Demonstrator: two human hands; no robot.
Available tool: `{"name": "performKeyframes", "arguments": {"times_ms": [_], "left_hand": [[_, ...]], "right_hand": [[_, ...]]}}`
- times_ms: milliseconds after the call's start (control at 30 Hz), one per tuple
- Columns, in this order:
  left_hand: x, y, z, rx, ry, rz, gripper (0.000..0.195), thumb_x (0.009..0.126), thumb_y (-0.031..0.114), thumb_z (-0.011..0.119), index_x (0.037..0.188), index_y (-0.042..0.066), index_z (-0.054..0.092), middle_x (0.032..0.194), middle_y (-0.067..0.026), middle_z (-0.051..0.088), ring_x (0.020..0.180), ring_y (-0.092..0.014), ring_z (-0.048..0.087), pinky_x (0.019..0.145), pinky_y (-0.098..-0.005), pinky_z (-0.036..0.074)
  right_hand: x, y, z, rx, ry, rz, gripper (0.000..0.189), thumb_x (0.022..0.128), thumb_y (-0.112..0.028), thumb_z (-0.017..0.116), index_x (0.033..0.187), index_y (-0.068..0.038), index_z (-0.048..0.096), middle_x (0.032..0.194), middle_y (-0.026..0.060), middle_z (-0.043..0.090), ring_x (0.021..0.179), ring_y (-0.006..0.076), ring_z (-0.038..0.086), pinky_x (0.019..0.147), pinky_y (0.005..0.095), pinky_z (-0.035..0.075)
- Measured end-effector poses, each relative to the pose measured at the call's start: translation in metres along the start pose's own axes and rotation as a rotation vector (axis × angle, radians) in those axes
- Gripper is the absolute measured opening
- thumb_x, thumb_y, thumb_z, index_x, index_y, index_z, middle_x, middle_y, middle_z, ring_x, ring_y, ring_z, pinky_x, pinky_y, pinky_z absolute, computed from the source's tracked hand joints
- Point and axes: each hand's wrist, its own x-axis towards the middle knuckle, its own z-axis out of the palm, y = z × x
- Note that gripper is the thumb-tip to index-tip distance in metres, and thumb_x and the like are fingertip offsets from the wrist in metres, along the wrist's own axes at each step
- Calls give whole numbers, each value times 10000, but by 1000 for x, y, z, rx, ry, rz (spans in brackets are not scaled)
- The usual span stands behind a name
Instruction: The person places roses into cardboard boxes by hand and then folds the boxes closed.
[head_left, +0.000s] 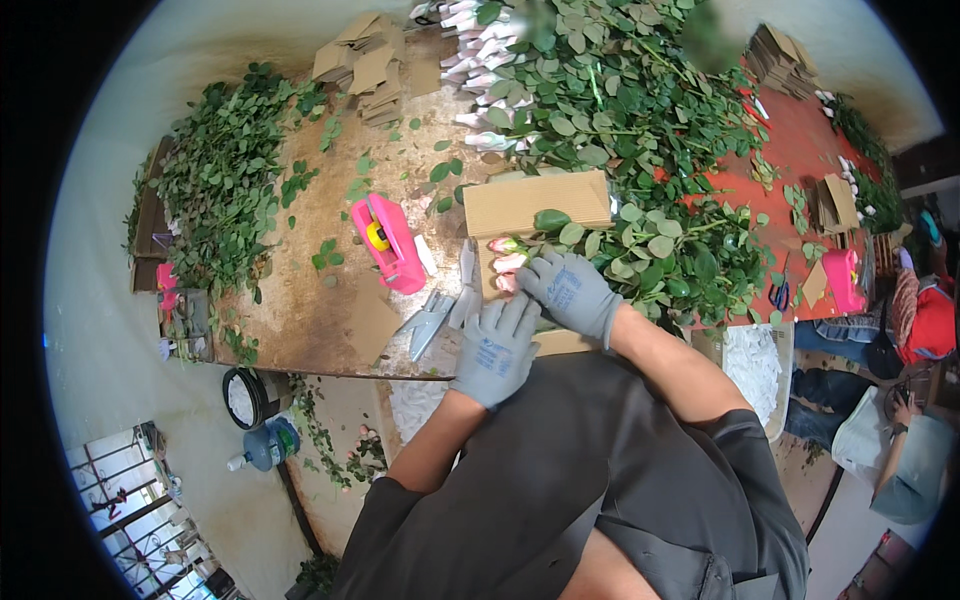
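Pink rosebuds (510, 262) lie in a short column on a sheet of corrugated cardboard (536, 202), their leafy stems (652, 247) running off to the right. My right hand (571, 294), in a grey glove, rests at the lowest buds with its fingertips touching or very near them. My left hand (495, 352), gloved alike, lies just below and left, its fingertips close to the same buds; whether either hand grips a bud cannot be told. Left of my left hand are a grey stapler (429, 326) and a pink tape dispenser (390, 244) with a yellow core.
Wrapped rose bunches (487, 75) and heaped foliage (645, 97) cover the table's far side. A leafy pile (217, 157) stands left, cardboard pieces (367, 67) at the back. Blue-handled scissors (780, 294) and another pink dispenser (844, 281) lie right. People (900, 442) are at the far right.
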Motion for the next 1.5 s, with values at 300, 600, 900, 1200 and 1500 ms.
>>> {"name": "performKeyframes", "arguments": {"times_ms": [300,600,900,1200,1500], "left_hand": [[8,-10,-3,-92,-23,-44,592,749,261,837,1248,-4,660,1326,-148,611,1180,-344,543,1148,-542,374],[6,-12,2,-182,36,-60,571,745,231,843,1239,2,671,1386,-150,602,1185,-354,549,1145,-561,368],[7,-16,10,-172,66,-31,594,760,218,832,1288,10,658,1436,-129,578,1165,-317,553,1024,-446,455],[3,-15,4,-257,44,-83,565,786,214,821,1291,11,670,1425,-172,596,1208,-383,554,1068,-490,437],[-24,-76,7,-136,256,-363,336,900,169,716,1209,36,705,1118,-150,691,996,-356,632,908,-467,510]], "right_hand": [[8,-2,-27,35,-94,35,311,878,-202,661,1176,-115,632,1029,82,623,988,280,634,785,424,522],[19,5,-4,-124,-38,112,229,902,-215,629,1104,-107,638,982,81,643,926,244,658,745,402,524],[19,7,5,-49,0,164,198,887,-207,637,1056,-104,641,967,83,654,893,249,675,720,411,540],[18,8,0,17,7,151,207,887,-186,636,1074,-99,646,998,98,636,943,269,651,775,415,520],[8,-2,-1,32,33,254,384,896,-193,659,1249,-45,626,1046,120,634,981,297,627,809,439,519]]}}
